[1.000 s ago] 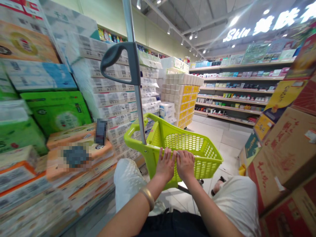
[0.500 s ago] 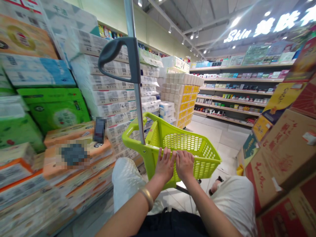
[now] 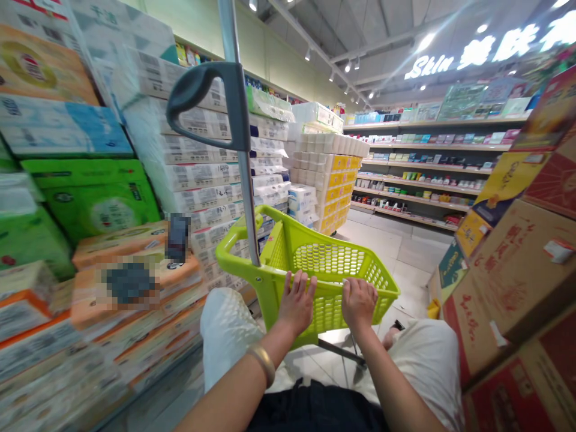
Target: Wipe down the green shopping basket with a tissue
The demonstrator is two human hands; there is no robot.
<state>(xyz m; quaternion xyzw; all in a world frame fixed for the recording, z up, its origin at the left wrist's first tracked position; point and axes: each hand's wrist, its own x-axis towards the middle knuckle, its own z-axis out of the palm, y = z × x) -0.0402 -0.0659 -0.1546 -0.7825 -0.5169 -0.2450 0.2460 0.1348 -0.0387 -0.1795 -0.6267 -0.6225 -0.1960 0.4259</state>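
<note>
Between my knees stands a lime-green shopping cart (image 3: pixel 333 258) with a perforated basket and a tall metal pole carrying a grey loop handle (image 3: pixel 238 108). My left hand (image 3: pixel 296 303) rests on the near rim close to the pole, its fingers hooked over the edge. Farther along the same rim, my right hand (image 3: pixel 360 303) is closed around the edge with knuckles up. A gap separates the two hands. The fingertips are partly hidden behind the rim, and the basket's inside floor is mostly out of sight.
Stacked tissue packs (image 3: pixel 135 240) rise on the left, with white paper bundles (image 3: pixel 202 168) behind. Cardboard boxes (image 3: pixel 517 270) line the right side. Stocked shelves (image 3: pixel 418 147) stand at the back beyond the tiled floor (image 3: pixel 400 252). A blurred-out dark patch (image 3: pixel 130 282) lies on the orange packs.
My right hand has slid right along the rim, away from my left hand, which stays near its place. The view has shifted slightly, so the cart appears a little farther left.
</note>
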